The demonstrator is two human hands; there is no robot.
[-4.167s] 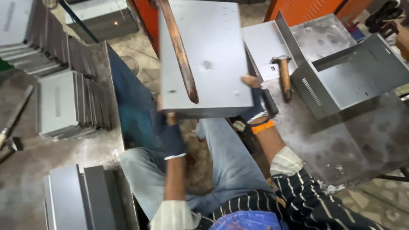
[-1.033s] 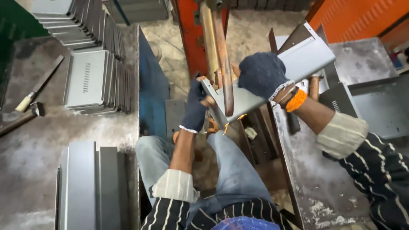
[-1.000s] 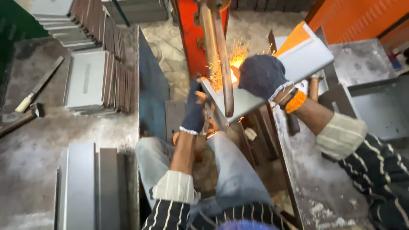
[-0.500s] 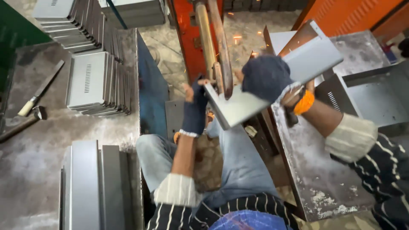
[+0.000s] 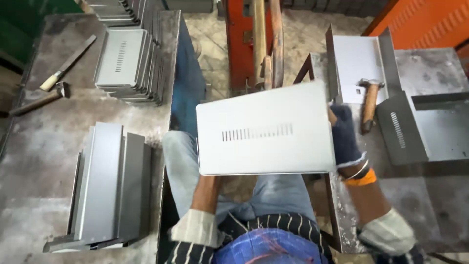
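Grey sheet-metal panel (image 5: 266, 129), rectangular, flat face up toward camera, slightly tilted, right end higher. Row of narrow vertical vent slots across its middle. Edges look folded down. Held in the air above the person's lap, between the two tables, just in front of the orange machine's copper arms.
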